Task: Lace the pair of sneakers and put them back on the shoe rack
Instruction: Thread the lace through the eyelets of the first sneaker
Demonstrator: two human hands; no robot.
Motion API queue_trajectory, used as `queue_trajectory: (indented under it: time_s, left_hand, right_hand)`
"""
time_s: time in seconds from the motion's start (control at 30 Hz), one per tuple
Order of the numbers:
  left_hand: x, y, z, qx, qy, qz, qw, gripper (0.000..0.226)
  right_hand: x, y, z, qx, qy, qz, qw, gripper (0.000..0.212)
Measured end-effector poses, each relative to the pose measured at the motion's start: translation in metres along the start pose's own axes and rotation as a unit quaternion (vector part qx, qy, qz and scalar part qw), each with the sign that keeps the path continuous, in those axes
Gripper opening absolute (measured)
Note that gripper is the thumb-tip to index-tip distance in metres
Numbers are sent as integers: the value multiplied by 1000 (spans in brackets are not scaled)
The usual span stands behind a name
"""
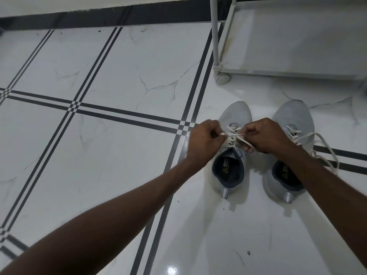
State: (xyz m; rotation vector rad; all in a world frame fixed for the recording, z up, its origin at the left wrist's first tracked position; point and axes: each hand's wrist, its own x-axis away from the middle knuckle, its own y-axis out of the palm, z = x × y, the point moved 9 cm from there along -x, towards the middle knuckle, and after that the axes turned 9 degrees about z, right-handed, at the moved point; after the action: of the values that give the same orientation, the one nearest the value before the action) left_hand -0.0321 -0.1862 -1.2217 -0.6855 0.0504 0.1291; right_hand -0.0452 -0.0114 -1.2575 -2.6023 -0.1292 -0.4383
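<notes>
Two light grey sneakers with dark linings stand side by side on the tiled floor, toes pointing away from me. Over the left sneaker (235, 114) my left hand (204, 139) pinches one end of its white lace (232, 135), and my right hand (264, 137) grips the other end, pulling it across the eyelets. The right sneaker (292, 116) stands untouched, partly under my right forearm, with its lace ends looping loose onto the floor to the right. The white shoe rack (224, 42) stands just beyond the sneakers.
The rack's bottom shelf (297, 36) is bare, and its corner post ends in a small caster wheel (222, 77). White marble-look tiles with dark double stripes (127, 116) spread to the left. A dark skirting band (99, 16) runs along the far wall.
</notes>
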Motion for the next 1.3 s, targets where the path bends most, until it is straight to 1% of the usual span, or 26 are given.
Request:
queue_trajectory:
  time_s: [0.07, 0.13, 0.23, 0.33, 0.43, 0.47, 0.5, 0.53, 0.57, 0.6, 0.67, 0.73, 0.77, 0.87, 0.93, 1.0, 1.07, 1.1, 1.17, 1.23, 1.3]
  left_hand:
    - [9, -10, -29, 22, -99, 6, 995, 18]
    - [19, -18, -50, 55, -167, -6, 984, 15]
    - [30, -17, -67, 111, -242, -27, 964, 17]
    - [33, -19, -78, 140, -287, -18, 947, 16]
    - [34, -21, -85, 122, -294, -14, 948, 21]
    - [34, -21, -84, 103, -271, -22, 957, 20]
    - [31, -21, -79, 68, -227, -36, 971, 17]
    - [28, -20, -72, 22, -170, -54, 984, 12]
    - [26, -19, -62, -18, -112, -71, 991, 9]
    - [24, -18, -54, -48, -60, -85, 993, 10]
    - [22, -15, -36, -113, 44, -103, 987, 16]
    - [27, -8, -22, -205, 149, -117, 960, 18]
    - [30, -5, -21, -239, 181, -124, 946, 19]
    - [37, -1, -26, -291, 224, -127, 922, 28]
    - [42, -2, -27, -301, 249, -121, 913, 34]
    - [44, -1, -29, -303, 260, -132, 907, 34]
    - [41, 0, -34, -310, 260, -154, 902, 31]
    - [39, 0, -35, -314, 260, -158, 900, 30]
    - [40, -2, -35, -314, 266, -152, 899, 28]
    - [47, -3, -31, -304, 276, -147, 900, 26]
    - [52, -5, -29, -294, 278, -147, 903, 25]
  right_hand:
    - [2, -14, -1, 131, -76, 45, 987, 14]
    - [4, -21, 10, 189, -83, 48, 977, 17]
    - [3, -17, 20, 253, -101, 37, 961, 17]
    - [1, -13, 21, 333, -117, 66, 933, 13]
    - [5, -12, 28, 367, -103, 90, 920, 12]
    - [7, -11, 29, 372, -100, 91, 919, 12]
    - [7, -9, 29, 375, -98, 86, 918, 13]
    - [7, -7, 30, 378, -101, 77, 917, 15]
    - [7, -5, 29, 375, -109, 68, 918, 16]
    - [6, -3, 27, 368, -124, 61, 919, 16]
    - [3, -2, 19, 346, -164, 60, 922, 16]
    - [1, -3, 11, 349, -204, 59, 913, 21]
    - [-1, -2, 8, 363, -219, 51, 904, 21]
    - [-4, 8, 4, 435, -263, 17, 861, 14]
    - [-6, 10, 5, 454, -287, 6, 843, 15]
    - [-5, 11, 8, 470, -298, -18, 831, 15]
    - [-2, 10, 10, 494, -311, -36, 811, 8]
    - [-1, 9, 10, 499, -316, -40, 806, 5]
    - [0, 7, 12, 490, -308, -51, 814, 4]
    - [-2, 5, 17, 490, -285, -62, 821, 10]
    - [-4, 4, 21, 508, -274, -65, 814, 14]
